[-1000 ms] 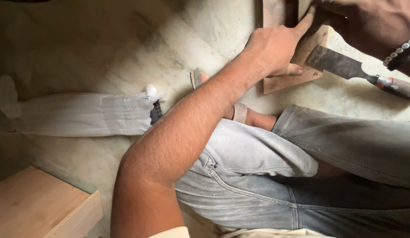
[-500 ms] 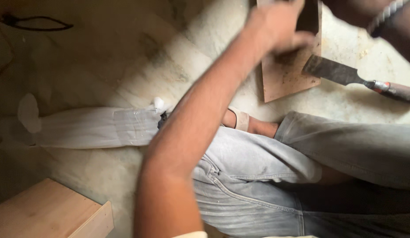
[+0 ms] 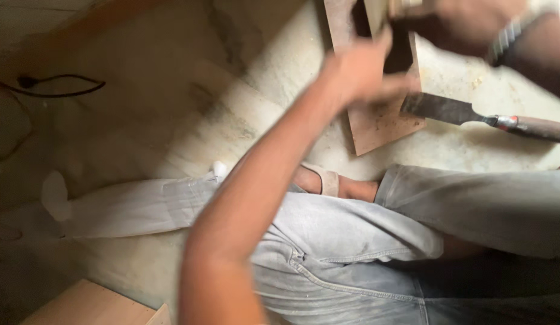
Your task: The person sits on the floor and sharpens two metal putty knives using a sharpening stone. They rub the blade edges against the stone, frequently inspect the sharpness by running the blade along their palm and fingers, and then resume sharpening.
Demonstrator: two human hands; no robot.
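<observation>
Brown flat wooden board [image 3: 382, 123] lies on the pale stone floor [image 3: 244, 114] under the left hand [image 3: 358, 75], fingers pressed down on it; the right hand [image 3: 454, 24] grips something blurred; the steel chisel [image 3: 460, 112] beside could nick a slipping hand.

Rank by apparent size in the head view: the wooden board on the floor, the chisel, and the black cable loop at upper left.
1. wooden board, largest, though the hands hide part of it.
2. chisel, long but narrow, and cut off at the right edge.
3. black cable loop, thinnest; it lies farther from the camera, so its rank against the chisel is unsure.
</observation>
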